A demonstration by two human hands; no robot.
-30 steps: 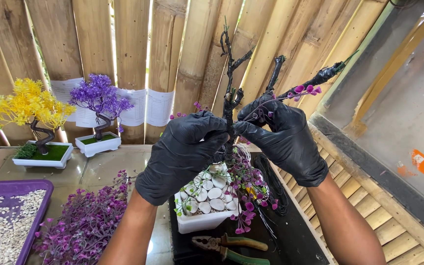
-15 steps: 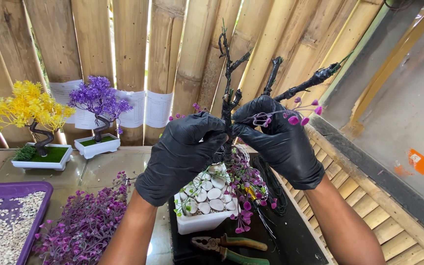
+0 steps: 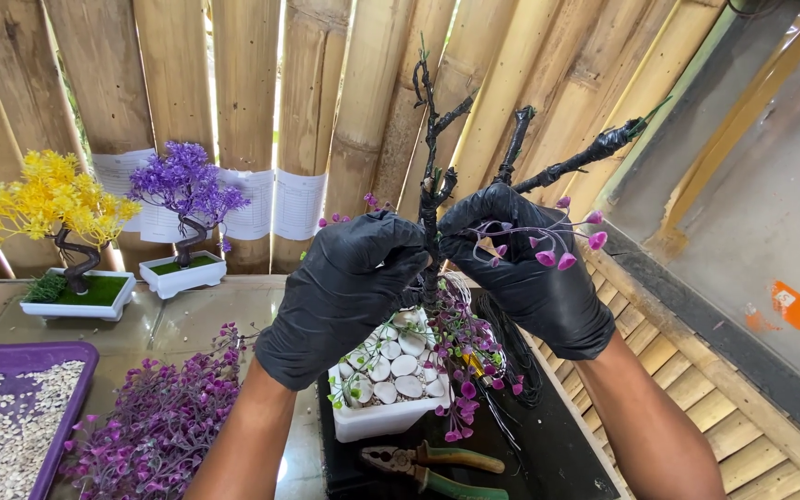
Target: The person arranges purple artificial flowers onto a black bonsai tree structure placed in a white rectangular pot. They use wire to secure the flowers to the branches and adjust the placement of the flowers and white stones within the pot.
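A wall of upright bamboo poles with daylight showing through its gaps backs the glossy tabletop, beside a slatted wooden ledge at right.

Both gloves, left and right, look like thin black rubber, smooth with a soft shine, and the trunk between them is dark, rough and matt, as if wrapped. The white pot is smooth glossy plastic filled with smooth white pebbles, and the purple tray is also plastic and holds dull pale gravel. The wall is dry matt bamboo with paper sheets on it, the table is glossy like glass, and the pliers have metal jaws and rubbery green handles.
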